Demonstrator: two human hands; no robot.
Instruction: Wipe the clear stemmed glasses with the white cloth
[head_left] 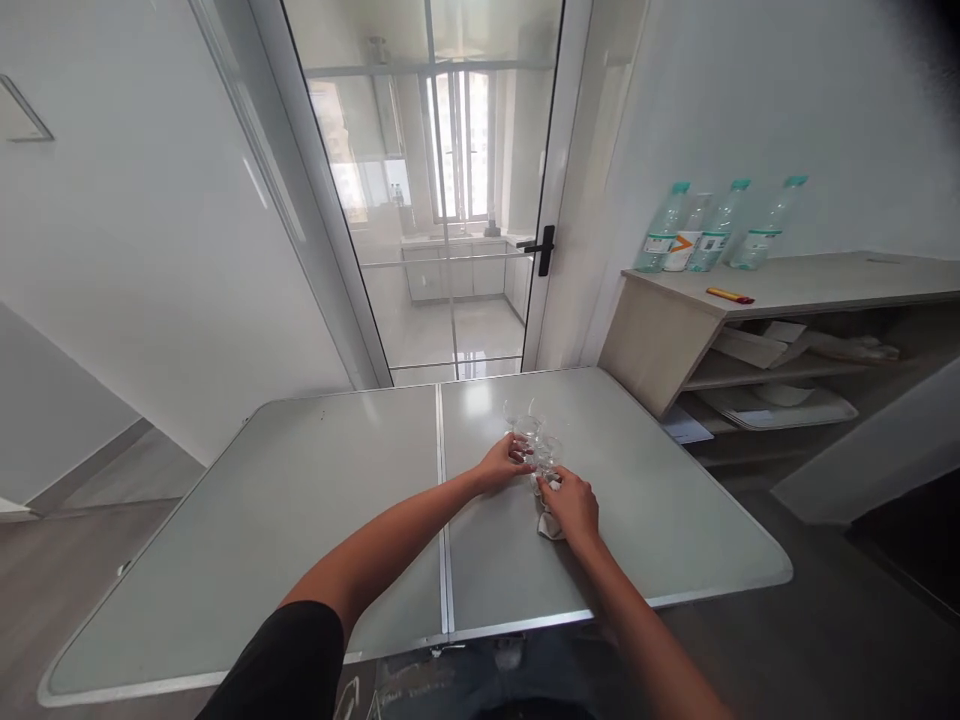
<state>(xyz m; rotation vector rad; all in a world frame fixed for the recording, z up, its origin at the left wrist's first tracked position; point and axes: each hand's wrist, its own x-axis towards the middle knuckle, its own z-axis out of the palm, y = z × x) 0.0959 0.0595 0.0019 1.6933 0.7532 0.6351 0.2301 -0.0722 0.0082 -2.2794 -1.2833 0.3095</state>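
A pair of clear eyeglasses [529,427] is held just over the right half of the folding table, its see-through frame hard to pick out. My left hand [504,463] grips it from the left, fingers curled at its near side. On the right, my right hand [574,503] is closed on a crumpled pale cloth [550,526], part of which hangs below the fingers. The thumb and fingertips of that hand press the cloth close to the glasses; whether they touch the lens is hidden.
The grey folding table [352,490] has a metal seam down its middle. A wooden shelf unit [667,320] stands at the right, bearing several plastic bottles [761,235] and a yellow-red object [729,295]. Behind the table is a glass door [480,270] with a black handle [546,250].
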